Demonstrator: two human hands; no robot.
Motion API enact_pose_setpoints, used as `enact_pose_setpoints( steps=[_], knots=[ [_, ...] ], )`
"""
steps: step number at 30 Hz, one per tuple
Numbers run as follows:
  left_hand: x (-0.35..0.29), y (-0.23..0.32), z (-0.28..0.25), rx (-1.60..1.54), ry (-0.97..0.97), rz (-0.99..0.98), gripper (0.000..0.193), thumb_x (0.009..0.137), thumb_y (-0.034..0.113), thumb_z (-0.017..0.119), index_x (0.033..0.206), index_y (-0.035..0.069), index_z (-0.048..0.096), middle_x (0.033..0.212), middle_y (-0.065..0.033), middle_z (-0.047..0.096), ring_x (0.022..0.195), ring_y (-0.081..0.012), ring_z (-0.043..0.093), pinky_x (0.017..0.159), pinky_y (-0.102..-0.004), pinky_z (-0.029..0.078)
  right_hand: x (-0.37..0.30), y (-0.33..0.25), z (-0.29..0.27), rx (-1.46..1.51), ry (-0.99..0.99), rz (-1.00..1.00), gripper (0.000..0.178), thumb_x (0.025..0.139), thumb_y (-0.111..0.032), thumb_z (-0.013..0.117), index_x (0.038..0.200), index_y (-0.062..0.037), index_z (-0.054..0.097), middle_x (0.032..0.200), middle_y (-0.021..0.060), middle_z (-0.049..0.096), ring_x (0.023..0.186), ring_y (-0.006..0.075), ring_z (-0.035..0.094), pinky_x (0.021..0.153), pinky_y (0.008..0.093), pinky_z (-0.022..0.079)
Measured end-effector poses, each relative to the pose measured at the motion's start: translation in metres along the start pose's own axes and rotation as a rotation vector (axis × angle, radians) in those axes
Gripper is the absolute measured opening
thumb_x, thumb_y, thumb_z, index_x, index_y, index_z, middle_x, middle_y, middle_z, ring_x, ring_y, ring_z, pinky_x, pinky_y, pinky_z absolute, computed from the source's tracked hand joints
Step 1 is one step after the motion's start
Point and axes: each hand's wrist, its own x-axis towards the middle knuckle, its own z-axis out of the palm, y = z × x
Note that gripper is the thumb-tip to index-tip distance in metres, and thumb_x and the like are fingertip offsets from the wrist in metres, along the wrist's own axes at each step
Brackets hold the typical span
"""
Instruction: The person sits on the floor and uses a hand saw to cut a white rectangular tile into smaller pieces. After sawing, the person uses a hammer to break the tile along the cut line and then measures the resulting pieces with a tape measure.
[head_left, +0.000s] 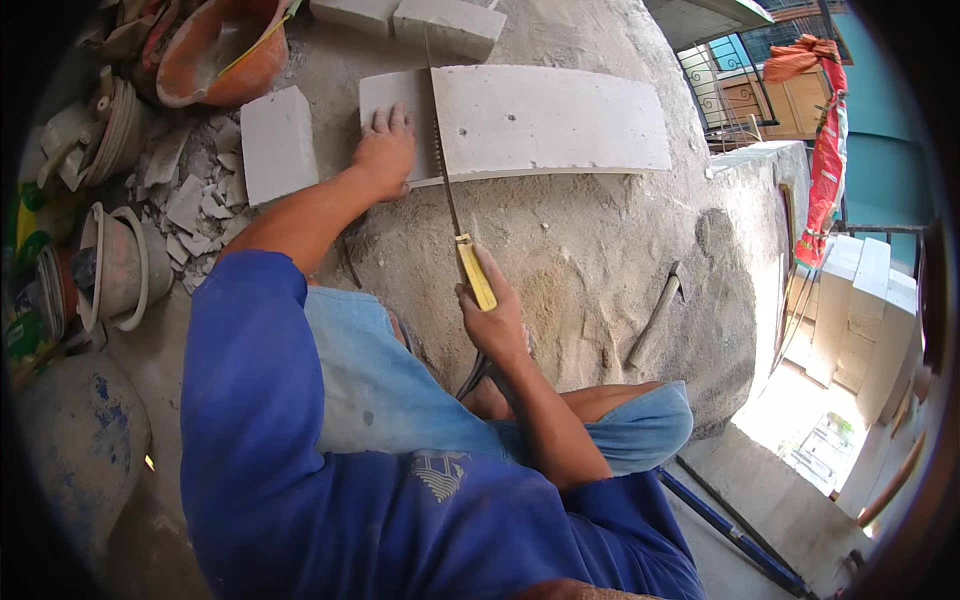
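Observation:
A long white lightweight block (560,118) lies flat on the dusty ground ahead of me. Across it, near its left end, runs the blade of a hand saw (478,275) with a yellow handle. My right hand (497,312) is wrapped round that handle, below the block's near edge. The toothed blade points away from me and lies along a line in the block; how deep it sits I cannot tell. My left hand (388,146) rests with its fingers spread on the block's short left part, just beside the blade, pressing on it.
A separate white block piece (279,145) lies to the left, beside broken rubble (190,205). Two more blocks (447,28) lie beyond. An orange basin (225,55) stands far left, buckets (125,265) nearer. A hammer (660,312) lies right; stacked blocks (860,300) stand farther right.

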Motion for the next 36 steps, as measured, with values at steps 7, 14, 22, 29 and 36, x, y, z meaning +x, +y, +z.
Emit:
enact_pose_setpoints(
  steps=[7,14,22,29,36],
  knots=[
    [0.002,-0.004,0.002,-0.08,0.024,0.024,0.121,0.066,0.049,0.091,0.154,-0.008,0.03,0.159,-0.0324,0.031,0.145,-0.0494,0.036,0.118,-0.0507,0.036,0.0,-0.002,-0.008,0.086,-0.002,-0.031,0.063,0.094,-0.007,0.069,0.152,-0.0043,0.045,0.137,0.0238,0.063,0.127,0.027,0.063,0.104,0.0334,0.047],
    [0.008,-0.013,0.005,-0.09,0.036,0.073,0.121,0.061,0.043,0.092,0.152,-0.009,0.033,0.155,-0.0334,0.037,0.139,-0.0507,0.044,0.113,-0.0514,0.043,-0.006,-0.029,-0.02,0.106,0.034,-0.013,0.062,0.092,-0.004,0.071,0.15,-0.0003,0.048,0.139,0.0161,0.061,0.124,0.02,0.06,0.105,0.0325,0.048],
    [0.046,-0.076,-0.027,-0.149,0.038,0.216,0.12,0.056,0.046,0.092,0.15,-0.008,0.04,0.151,-0.0323,0.045,0.131,-0.0419,0.055,0.107,-0.0417,0.049,-0.027,-0.047,-0.046,-0.129,0.087,-0.166,0.065,0.092,-0.003,0.072,0.15,0.0036,0.045,0.14,0.0234,0.061,0.126,0.0271,0.063,0.103,0.0333,0.049],
    [0.111,-0.139,-0.091,-0.227,-0.222,0.279,0.107,0.052,0.043,0.093,0.14,-0.003,0.056,0.14,-0.0256,0.059,0.12,-0.0385,0.063,0.103,-0.0393,0.05,-0.006,-0.053,-0.063,-0.113,0.255,-0.185,0.064,0.092,-0.001,0.072,0.15,0.0049,0.045,0.134,0.019,0.065,0.118,0.0218,0.065,0.1,0.0328,0.05],
    [0.099,-0.16,-0.035,-0.249,0.136,0.369,0.102,0.06,0.046,0.091,0.145,0.002,0.054,0.149,-0.0235,0.053,0.136,-0.0373,0.052,0.114,-0.0419,0.042,0.034,-0.039,-0.04,-0.022,0.348,0.049,0.06,0.096,-0.002,0.068,0.151,0.0011,0.044,0.119,0.0119,0.064,0.094,0.0147,0.063,0.081,0.028,0.053]
  ],
)
